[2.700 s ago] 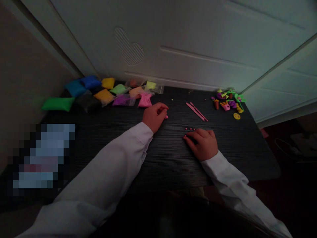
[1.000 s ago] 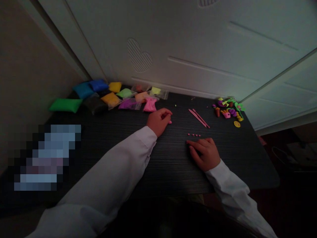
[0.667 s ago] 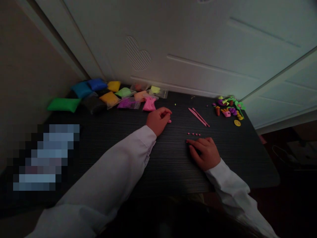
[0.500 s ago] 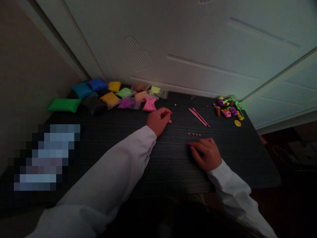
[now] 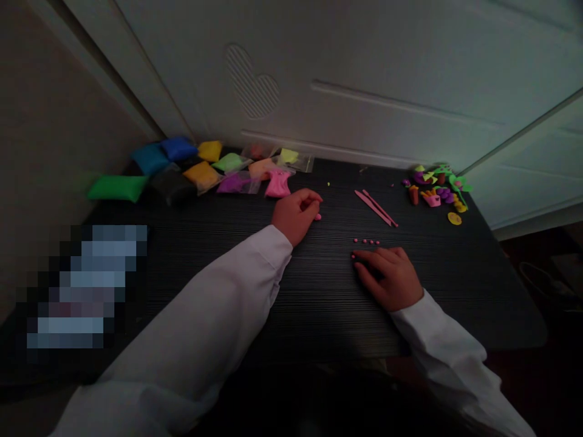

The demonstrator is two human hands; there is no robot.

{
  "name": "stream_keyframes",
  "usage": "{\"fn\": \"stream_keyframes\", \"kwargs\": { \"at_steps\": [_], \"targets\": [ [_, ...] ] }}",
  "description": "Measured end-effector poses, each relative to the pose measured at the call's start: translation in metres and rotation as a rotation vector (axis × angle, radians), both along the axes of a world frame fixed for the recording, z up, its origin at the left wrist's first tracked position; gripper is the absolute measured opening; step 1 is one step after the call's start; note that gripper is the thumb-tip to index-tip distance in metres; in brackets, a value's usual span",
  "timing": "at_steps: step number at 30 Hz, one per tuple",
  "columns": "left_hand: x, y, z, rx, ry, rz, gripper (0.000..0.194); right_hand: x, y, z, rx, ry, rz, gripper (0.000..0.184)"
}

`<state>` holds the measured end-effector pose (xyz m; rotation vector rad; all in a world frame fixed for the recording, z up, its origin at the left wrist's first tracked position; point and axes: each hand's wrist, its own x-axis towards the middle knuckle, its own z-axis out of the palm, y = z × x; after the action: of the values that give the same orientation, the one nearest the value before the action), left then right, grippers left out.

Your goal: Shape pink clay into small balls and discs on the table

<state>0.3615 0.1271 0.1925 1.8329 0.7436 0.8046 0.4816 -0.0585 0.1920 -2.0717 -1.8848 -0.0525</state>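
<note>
My left hand [image 5: 297, 213] rests on the dark table with its fingers curled together. A small lump of pink clay [image 5: 318, 216] shows under its thumb and fingertips. To the right, my right hand [image 5: 392, 276] lies low over the table, thumb and index finger apart. Just at its index fingertip sits a tiny pink ball [image 5: 353, 256] on the tabletop. Beyond that fingertip, several tiny pink balls [image 5: 371, 242] form a short row. Two slim pink modelling tools [image 5: 376, 208] lie side by side farther back.
Bags of coloured clay [image 5: 204, 175] line the back left, a pink bag [image 5: 277, 183] nearest my left hand. Small clay figures [image 5: 432, 194] cluster at the back right. A pixelated device-like shape [image 5: 91, 285] lies left. A white panel [image 5: 364, 73] rises behind the table [image 5: 319, 303].
The view has shifted slightly. My right index fingertip has come off the tiny ball, which now shows beside it. My left hand stays by the pink lump.
</note>
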Motion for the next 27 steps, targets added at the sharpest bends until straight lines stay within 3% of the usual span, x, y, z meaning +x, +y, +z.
{"fn": "stream_keyframes", "kwargs": {
  "at_steps": [8, 12, 21, 25, 27],
  "targets": [
    [-0.001, 0.001, 0.0, 0.025, 0.031, 0.001, 0.015, 0.003, -0.005, 0.002, 0.079, 0.077, -0.033, 0.022],
    [-0.001, 0.001, 0.0, 0.017, 0.038, 0.011, 0.015, 0.001, -0.003, 0.001, 0.073, 0.076, 0.037, 0.022],
    [0.0, 0.0, -0.002, 0.034, 0.067, -0.002, 0.014, 0.001, 0.007, -0.004, 0.024, 0.035, 0.025, 0.024],
    [-0.001, 0.0, -0.002, 0.134, 0.128, 0.005, 0.017, 0.002, 0.007, -0.006, 0.048, 0.051, 0.031, 0.019],
    [-0.001, -0.001, -0.003, 0.267, 0.171, 0.024, 0.018, 0.002, 0.007, -0.006, 0.068, 0.068, -0.002, 0.018]
  ]
}}
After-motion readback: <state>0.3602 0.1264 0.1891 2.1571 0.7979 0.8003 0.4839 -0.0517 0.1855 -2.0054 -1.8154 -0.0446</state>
